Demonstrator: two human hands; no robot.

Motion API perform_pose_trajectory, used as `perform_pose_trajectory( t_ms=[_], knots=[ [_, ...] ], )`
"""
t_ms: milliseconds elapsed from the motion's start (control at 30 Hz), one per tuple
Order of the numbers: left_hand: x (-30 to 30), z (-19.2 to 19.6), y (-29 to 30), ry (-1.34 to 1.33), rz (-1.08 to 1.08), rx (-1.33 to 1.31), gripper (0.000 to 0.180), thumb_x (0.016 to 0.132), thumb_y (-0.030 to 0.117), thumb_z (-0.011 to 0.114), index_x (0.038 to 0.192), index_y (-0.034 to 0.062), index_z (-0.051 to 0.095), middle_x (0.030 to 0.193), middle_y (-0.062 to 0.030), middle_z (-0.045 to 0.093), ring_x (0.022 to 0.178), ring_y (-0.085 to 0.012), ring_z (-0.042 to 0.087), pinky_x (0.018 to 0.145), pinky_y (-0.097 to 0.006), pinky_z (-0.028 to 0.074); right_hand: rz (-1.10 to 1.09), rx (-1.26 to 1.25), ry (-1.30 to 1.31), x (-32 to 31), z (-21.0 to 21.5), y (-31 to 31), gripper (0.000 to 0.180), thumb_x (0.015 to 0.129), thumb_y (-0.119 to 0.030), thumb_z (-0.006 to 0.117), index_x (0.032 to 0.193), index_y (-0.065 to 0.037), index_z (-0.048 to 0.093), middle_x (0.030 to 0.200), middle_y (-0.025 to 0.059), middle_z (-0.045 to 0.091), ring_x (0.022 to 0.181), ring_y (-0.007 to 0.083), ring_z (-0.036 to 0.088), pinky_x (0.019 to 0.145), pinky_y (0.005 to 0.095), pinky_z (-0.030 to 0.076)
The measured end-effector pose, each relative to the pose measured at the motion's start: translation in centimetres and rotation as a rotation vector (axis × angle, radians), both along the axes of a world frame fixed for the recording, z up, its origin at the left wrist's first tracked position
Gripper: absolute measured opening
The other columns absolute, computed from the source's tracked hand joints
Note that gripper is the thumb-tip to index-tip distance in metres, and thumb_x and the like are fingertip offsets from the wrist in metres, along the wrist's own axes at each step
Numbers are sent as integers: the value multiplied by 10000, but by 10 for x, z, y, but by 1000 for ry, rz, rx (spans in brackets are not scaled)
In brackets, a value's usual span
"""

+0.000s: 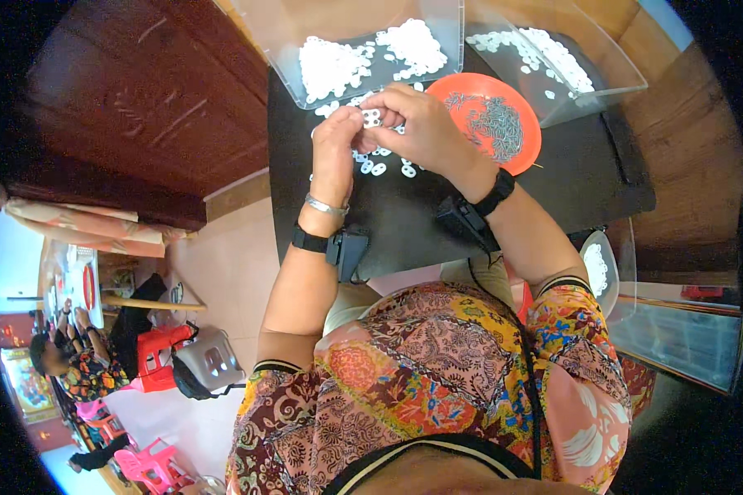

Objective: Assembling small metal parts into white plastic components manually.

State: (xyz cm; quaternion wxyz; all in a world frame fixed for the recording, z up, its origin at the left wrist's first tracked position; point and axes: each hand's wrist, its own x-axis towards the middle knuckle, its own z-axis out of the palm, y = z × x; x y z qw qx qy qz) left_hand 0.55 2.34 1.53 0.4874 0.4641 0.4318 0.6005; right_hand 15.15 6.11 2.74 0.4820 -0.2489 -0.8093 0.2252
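Over the far part of the dark table (396, 223), my two hands meet at a small white plastic piece with round dark holes (372, 118). My left hand (336, 144) pinches it from the left, thumb and fingers pressed together. From the other side my right hand (425, 128) grips the same piece with bent fingers. Loose white oval pieces with holes (379, 169) lie on the table just below my hands. To the right of my right hand is an orange-red plate (530, 140) of small grey metal screws (497, 130).
Behind my hands a clear plastic bin (338, 25) holds two heaps of white pieces. A second clear bin (627, 74) with white pieces stands far right. A tub of white pieces (596, 268) is beside my right elbow. Another person (82, 355) sits at a table far left.
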Motion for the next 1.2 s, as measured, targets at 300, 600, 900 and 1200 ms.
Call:
perform_pose_trajectory(
  t_ms=[300, 600, 900, 1200],
  knots=[
    [-3, 0, 1, 0, -44, 9, 172, 879, 121, 465, 821, 17, 590, 655, -4, 556, 556, -67, 488, 538, -206, 380, -22, 70, -58, 1, 4, -5, 252, 709, -62, 676, 955, -58, 623, 753, 64, 552, 633, 150, 565, 568, 255, 469],
    [-2, 13, -6, -15, -104, 8, 181, 877, 145, 469, 827, 13, 581, 696, -14, 565, 591, -71, 499, 567, -206, 391, -14, 114, -32, 1, 5, -4, 268, 696, -104, 709, 953, -68, 643, 741, 57, 551, 629, 157, 545, 562, 261, 458],
    [1, 2, -2, -44, 23, 46, 175, 884, 122, 481, 728, 54, 523, 676, 44, 469, 612, -41, 406, 569, -199, 338, 125, -329, 95, -3, 2, -7, 285, 724, -100, 697, 1002, -60, 644, 650, 44, 591, 540, 105, 556, 523, 244, 459],
    [3, 7, -5, -19, 25, 49, 173, 884, 120, 491, 725, 55, 515, 672, 45, 454, 616, -43, 397, 570, -202, 335, 67, -378, 170, -6, 0, -13, 224, 753, -118, 663, 963, -40, 652, 608, 61, 595, 518, 105, 560, 504, 246, 451]
  ],
)
